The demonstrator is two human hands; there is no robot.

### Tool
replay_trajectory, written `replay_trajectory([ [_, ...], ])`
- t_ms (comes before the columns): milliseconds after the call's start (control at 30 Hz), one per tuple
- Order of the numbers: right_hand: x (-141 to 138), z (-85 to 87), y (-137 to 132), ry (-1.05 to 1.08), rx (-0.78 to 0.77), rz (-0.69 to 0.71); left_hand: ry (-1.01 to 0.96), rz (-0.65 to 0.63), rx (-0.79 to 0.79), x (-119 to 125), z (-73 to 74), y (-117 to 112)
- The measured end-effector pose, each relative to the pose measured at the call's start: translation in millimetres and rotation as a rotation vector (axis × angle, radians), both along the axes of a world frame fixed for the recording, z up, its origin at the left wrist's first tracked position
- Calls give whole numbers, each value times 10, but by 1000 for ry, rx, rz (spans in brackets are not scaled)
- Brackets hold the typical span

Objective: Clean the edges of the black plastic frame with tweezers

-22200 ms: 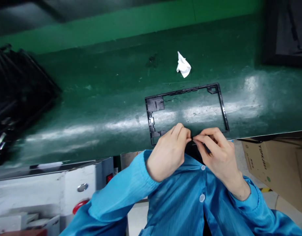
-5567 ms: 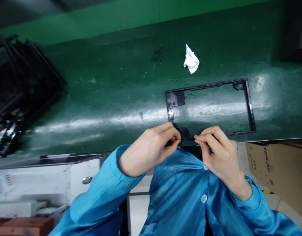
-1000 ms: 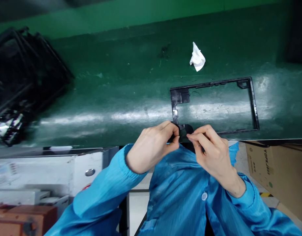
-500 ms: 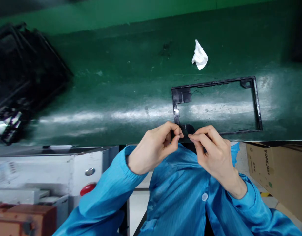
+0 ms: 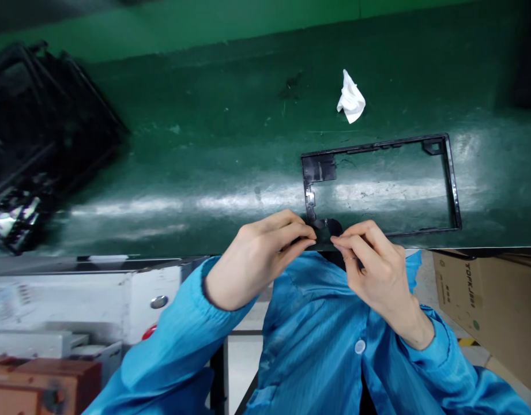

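A rectangular black plastic frame (image 5: 380, 145) lies flat along the bench's front edge, with a rounded black piece (image 5: 333, 226) at its near left corner. My right hand (image 5: 371, 262) pinches at the edge of that rounded piece; thumb and fingertips are pressed together, and what sits between them is hard to see. My left hand (image 5: 265, 253) is beside the same corner, its fingers closed with the tips near each other. Whether anything small is between the left fingertips cannot be made out. The two hands are a short gap apart.
A crumpled white tissue (image 5: 351, 98) lies behind the frame on the green bench (image 5: 196, 144). Black plastic parts (image 5: 44, 127) are heaped at the left. Below the bench edge are a white cabinet (image 5: 96, 300) and a cardboard box (image 5: 490, 311).
My left hand has shifted slightly left, away from the rounded piece, and its fingers have straightened, uncovering more of the frame's corner. My right hand and the frame stay put.
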State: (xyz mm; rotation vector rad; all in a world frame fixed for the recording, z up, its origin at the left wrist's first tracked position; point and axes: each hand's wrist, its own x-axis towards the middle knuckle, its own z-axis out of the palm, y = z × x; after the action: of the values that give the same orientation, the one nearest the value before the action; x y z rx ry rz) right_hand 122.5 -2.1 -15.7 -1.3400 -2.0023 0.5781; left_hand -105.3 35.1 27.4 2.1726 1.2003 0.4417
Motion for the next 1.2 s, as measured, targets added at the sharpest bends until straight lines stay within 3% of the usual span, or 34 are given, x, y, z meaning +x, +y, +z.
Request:
replay_trajectory([
  [233, 2, 3, -5, 0, 0, 0, 139, -71, -5, 99, 26, 41],
  [567, -2, -1, -24, -7, 5, -6, 121, -64, -34, 108, 43, 64],
  [967, -4, 4, -30, -7, 13, -11, 187, 54, 273, 238, -143, -246],
  [1067, -4, 5, -30, -5, 9, -14, 105, 105, 229, 209, -182, -243],
  [1200, -3, 2, -28, -6, 2, -14, -36, 129, 57, 116, -169, -180],
])
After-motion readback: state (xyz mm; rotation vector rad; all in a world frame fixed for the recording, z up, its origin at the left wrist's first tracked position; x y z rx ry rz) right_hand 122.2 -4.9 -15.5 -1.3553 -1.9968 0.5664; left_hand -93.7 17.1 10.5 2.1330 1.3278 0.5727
